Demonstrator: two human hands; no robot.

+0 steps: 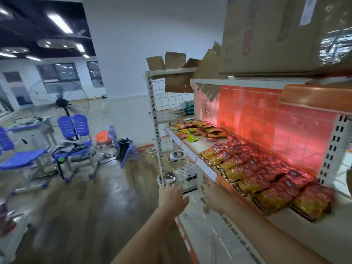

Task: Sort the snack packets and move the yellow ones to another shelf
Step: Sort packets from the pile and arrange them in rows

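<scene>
Head view: both hands are held out beside the shelf edge; motion blur is seen over the fingers
Left hand (pixel 174 195): fingers spread wide; nothing is held
Right hand (pixel 214 197): fingers loosely extended, blurred; nothing is held
Shelf (pixel 205 144): its front edge is just right of the right fingertips
Yellow packets (pixel 240 173): laid along the shelf front, right of and beyond the fingers
Red packets (pixel 266 162): laid behind the yellow ones
Far pile (pixel 200 128): mixed packets, well beyond the fingers

Arms: yours are bare from the bottom edge up, no sleeves showing.
Left hand (pixel 174 195): no glove, ring or watch.
Right hand (pixel 214 197): likewise unadorned, blurred.
</scene>
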